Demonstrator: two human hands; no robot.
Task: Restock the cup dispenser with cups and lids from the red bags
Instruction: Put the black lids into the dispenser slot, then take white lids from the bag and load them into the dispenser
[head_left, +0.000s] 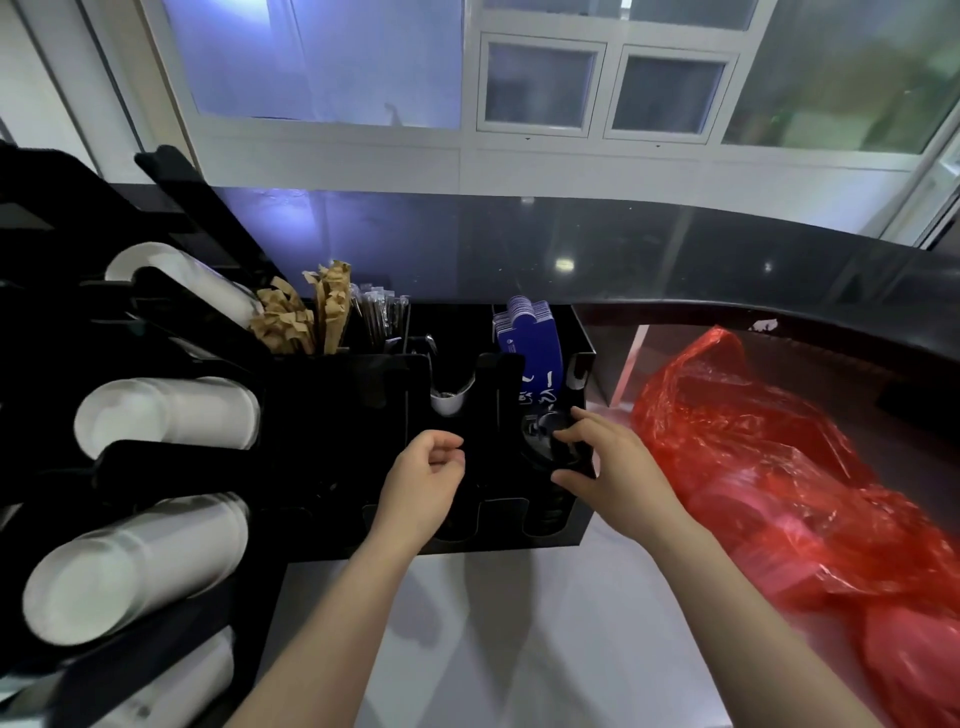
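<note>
Black lids (545, 441) in the dispenser's (332, 415) rightmost slot are pinched by the right hand (605, 465); nothing is held by the loosely curled left hand (423, 478); red bag (779, 478) lies just right, on the table (545, 623)

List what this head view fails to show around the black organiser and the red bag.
- Red plastic bag, head view: its crumpled film blurs the contents, and the frame's right edge cuts it off.
- Black lids in the black acrylic organiser: dark on dark, count unreadable; the right hand covers part.
- White paper cup stacks: the dispenser's black frame hides their lengths.
- Left hand: fingers curled; whether it holds anything cannot be told.
</note>
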